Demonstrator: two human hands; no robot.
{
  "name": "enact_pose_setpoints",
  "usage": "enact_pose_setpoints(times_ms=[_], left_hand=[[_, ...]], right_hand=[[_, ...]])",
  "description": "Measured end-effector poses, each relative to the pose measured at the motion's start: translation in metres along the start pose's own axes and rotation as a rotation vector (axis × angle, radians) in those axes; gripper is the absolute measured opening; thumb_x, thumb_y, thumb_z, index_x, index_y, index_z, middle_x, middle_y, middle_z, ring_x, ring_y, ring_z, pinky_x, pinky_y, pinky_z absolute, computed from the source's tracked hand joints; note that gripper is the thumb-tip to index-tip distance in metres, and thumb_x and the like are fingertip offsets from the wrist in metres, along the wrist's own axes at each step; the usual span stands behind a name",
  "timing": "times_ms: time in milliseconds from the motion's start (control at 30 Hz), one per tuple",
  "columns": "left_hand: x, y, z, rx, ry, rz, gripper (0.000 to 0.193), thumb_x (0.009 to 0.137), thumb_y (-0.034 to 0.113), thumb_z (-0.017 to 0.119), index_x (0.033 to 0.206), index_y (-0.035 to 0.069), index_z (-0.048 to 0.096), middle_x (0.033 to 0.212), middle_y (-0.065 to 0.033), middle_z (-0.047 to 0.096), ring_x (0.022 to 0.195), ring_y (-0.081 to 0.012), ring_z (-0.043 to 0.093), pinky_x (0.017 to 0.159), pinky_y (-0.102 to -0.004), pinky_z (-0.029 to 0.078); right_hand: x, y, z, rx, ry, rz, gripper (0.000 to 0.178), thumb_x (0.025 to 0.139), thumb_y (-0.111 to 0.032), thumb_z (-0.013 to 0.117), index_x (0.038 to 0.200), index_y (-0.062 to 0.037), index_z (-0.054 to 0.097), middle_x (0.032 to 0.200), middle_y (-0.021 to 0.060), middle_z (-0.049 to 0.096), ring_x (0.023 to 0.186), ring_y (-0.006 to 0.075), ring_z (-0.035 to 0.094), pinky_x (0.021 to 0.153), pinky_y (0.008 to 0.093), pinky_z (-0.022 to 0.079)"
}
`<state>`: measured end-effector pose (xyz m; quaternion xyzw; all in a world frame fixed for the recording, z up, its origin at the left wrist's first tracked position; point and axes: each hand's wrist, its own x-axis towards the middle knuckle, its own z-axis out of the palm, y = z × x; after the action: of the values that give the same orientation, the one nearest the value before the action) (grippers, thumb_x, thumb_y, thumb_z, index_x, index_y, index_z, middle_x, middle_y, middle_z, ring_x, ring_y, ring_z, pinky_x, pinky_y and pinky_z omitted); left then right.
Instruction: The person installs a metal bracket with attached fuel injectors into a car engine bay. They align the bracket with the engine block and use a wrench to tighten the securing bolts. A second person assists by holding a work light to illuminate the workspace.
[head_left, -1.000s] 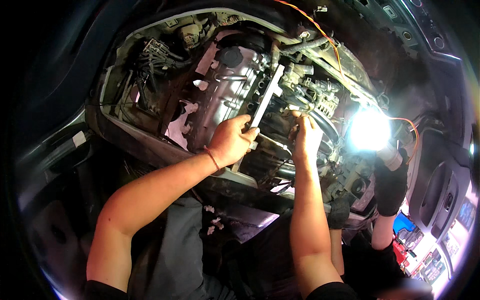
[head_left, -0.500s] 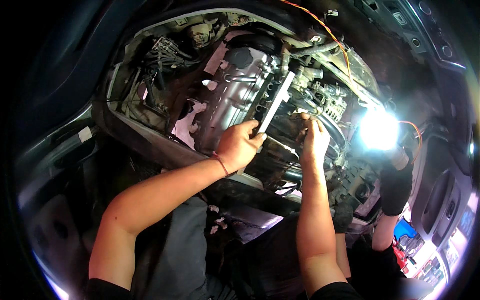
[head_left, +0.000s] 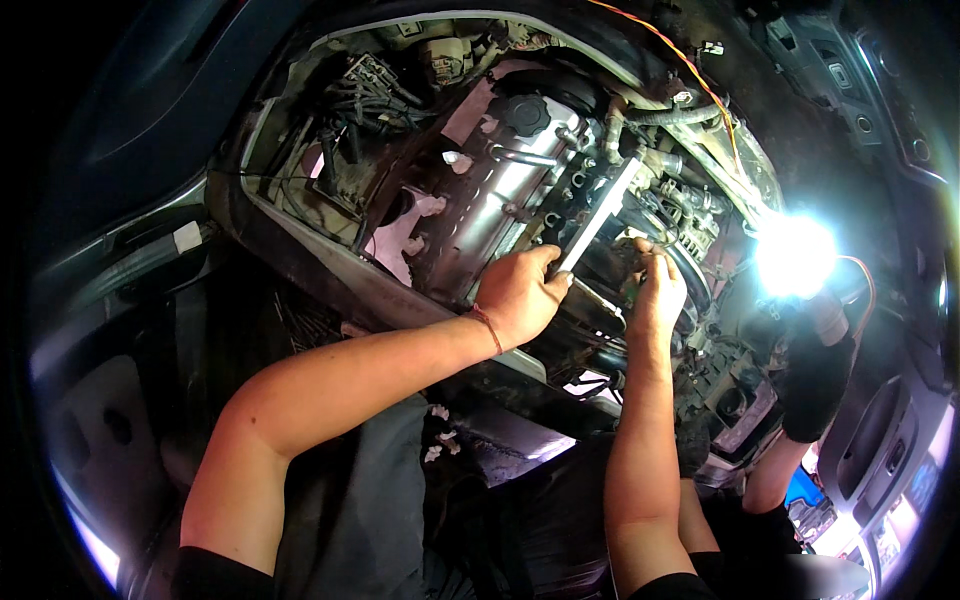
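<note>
The left hand (head_left: 520, 297) has its thumb and index finger clamped on the lower end of a long, straight, pale bar, apparently of metal (head_left: 597, 224). The bar lies at a slant above the engine, its far end pointing away from the person, along the right side of a silver, ribbed metal engine cover (head_left: 508, 195) with a round black cap (head_left: 527, 114).

The right hand (head_left: 657, 292) is positioned just right of the bar, near black, curved engine parts. Its fingertips are drawn close together; whether they grip a small part cannot be told. A thin, pale-tipped rod (head_left: 600, 298) lies between the two hands.

For good control, the bar should be supported without twisting, since a grip at one end leaves the far end prone to swing against neighbouring fittings. The right wrist should remain low and relaxed, so that the fingertips can feel the part and stay in sight. Force should be light until the seating of the part is confirmed.

Illumination comes from a bright white work lamp (head_left: 795, 257) at the right, held by a co-worker's black-gloved hand (head_left: 815, 375). The beam should reach the fingertips without glare or forearm shadow.
</note>
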<state>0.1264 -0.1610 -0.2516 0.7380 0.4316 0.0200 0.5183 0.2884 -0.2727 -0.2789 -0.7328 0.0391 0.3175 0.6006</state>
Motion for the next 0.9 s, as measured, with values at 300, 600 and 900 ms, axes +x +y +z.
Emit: enact_pose_setpoints(times_ms=[300, 600, 900], left_hand=[[0.000, 0.007, 0.008, 0.056, 0.016, 0.066, 0.036, 0.086, 0.019, 0.072, 0.113, -0.004, 0.067, 0.079, -0.0189, 0.068, 0.067, -0.0305, 0.068, 0.060, -0.0393, 0.050], [-0.002, -0.003, -0.007, -0.094, -0.118, -0.040, 0.042, 0.090, 0.015, 0.073, 0.122, -0.009, 0.061, 0.081, -0.0174, 0.069, 0.063, -0.0138, 0.064, 0.056, -0.0301, 0.048], [0.006, -0.020, -0.018, -0.331, -0.277, -0.157, 0.050, 0.095, 0.010, 0.069, 0.135, -0.012, 0.050, 0.103, -0.0187, 0.069, 0.087, -0.0161, 0.067, 0.069, -0.0290, 0.056]], right_hand=[[-0.001, -0.014, 0.007, -0.137, -0.094, -0.037, 0.033, 0.099, -0.032, 0.062, 0.111, -0.0042, 0.074, 0.078, -0.0036, 0.056, 0.063, 0.0051, 0.047, 0.054, 0.0224, 0.041], [-0.007, -0.024, 0.016, -0.237, -0.087, -0.009, 0.030, 0.099, -0.031, 0.061, 0.106, -0.0052, 0.075, 0.064, -0.0032, 0.051, 0.053, 0.0071, 0.045, 0.050, 0.0247, 0.037], [0.002, -0.012, 0.007, -0.181, -0.083, -0.014, 0.029, 0.098, -0.024, 0.057, 0.099, 0.0001, 0.073, 0.073, 0.0018, 0.064, 0.053, 0.0089, 0.047, 0.050, 0.0256, 0.037]])
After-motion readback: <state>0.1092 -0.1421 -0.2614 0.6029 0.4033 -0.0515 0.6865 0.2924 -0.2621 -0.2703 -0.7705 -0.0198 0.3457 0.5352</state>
